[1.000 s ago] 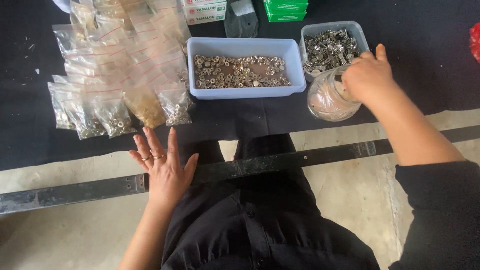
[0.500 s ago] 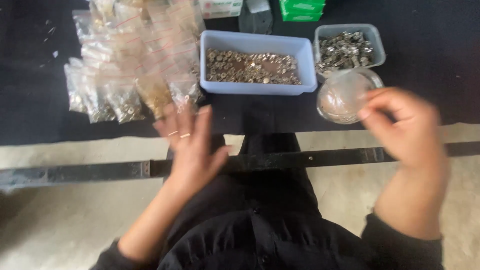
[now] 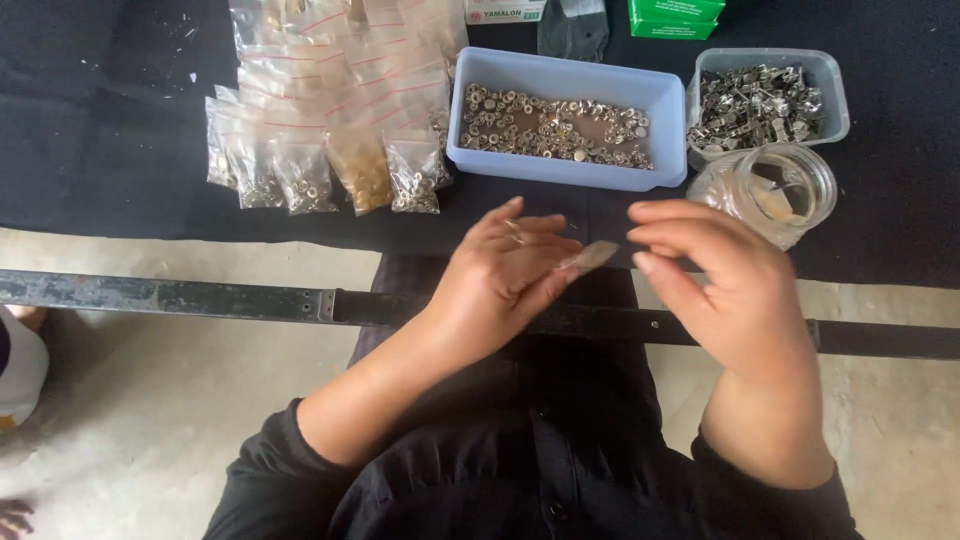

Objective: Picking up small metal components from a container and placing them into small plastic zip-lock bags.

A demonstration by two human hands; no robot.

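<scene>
My left hand hovers over my lap at the table's front edge, pinching a small clear plastic bag between thumb and fingers. My right hand is raised just to its right, fingers curled near the bag's tip; whether it touches the bag is unclear. Behind the hands a pale blue tray holds several small metal rings. A clear glass jar stands right of it, just beyond my right hand.
Filled small bags lie in rows at the left on the black cloth. A clear tub of metal clips sits at the back right, a green box behind it. A dark metal bar runs below the table edge.
My right hand left the jar and came toward the middle. My left hand lifted from my lap and now holds a small clear bag between the two hands.
</scene>
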